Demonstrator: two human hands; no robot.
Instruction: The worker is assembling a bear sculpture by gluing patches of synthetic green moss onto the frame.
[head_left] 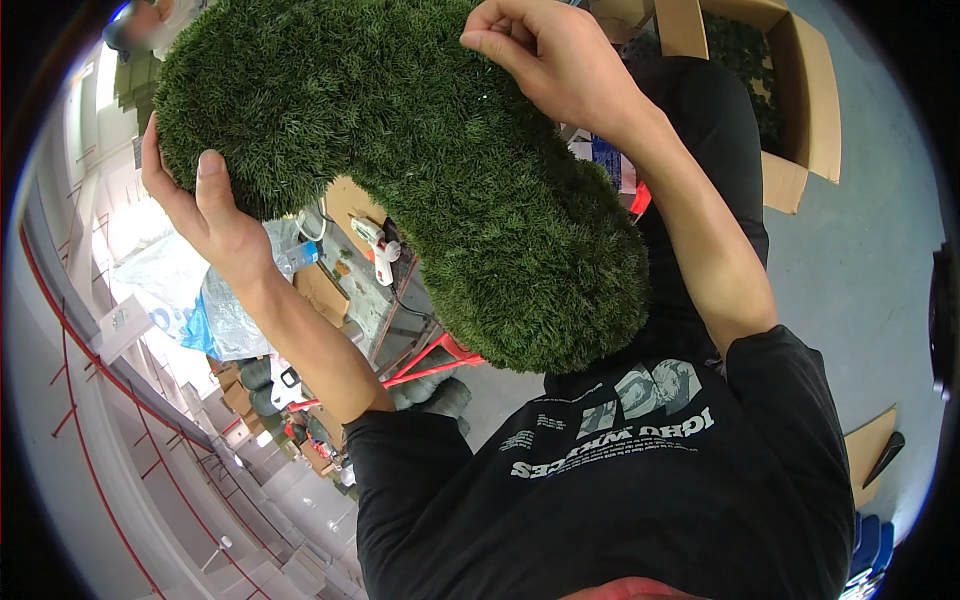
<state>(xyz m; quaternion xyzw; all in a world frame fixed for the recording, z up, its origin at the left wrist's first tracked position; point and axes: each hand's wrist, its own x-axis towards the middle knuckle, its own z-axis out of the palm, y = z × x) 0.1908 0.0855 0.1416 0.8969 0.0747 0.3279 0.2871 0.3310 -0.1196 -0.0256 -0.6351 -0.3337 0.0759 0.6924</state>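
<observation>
A large curved piece of artificial greenery [400, 130], thickly covered in dark green grass-like tufts, lies in front of me and bends down toward my lap. My left hand [210, 210] grips its left end, thumb on the near side and fingers around the outer edge. Over its upper right part is my right hand [560, 65], with thumb and fingers curled together in a pinch. Whatever sits between those fingertips, if anything, is too small to make out. Below the bend of the greenery, a white glue gun [382, 252] rests on the worktable.
An open cardboard box [815, 110] with green foliage inside stands on the floor at right. Clear plastic wrapping [165, 285] and a bottle [300, 256] are at left. Red metal legs [420, 358] show under the worktable. Another person [150, 25] is at the far upper left.
</observation>
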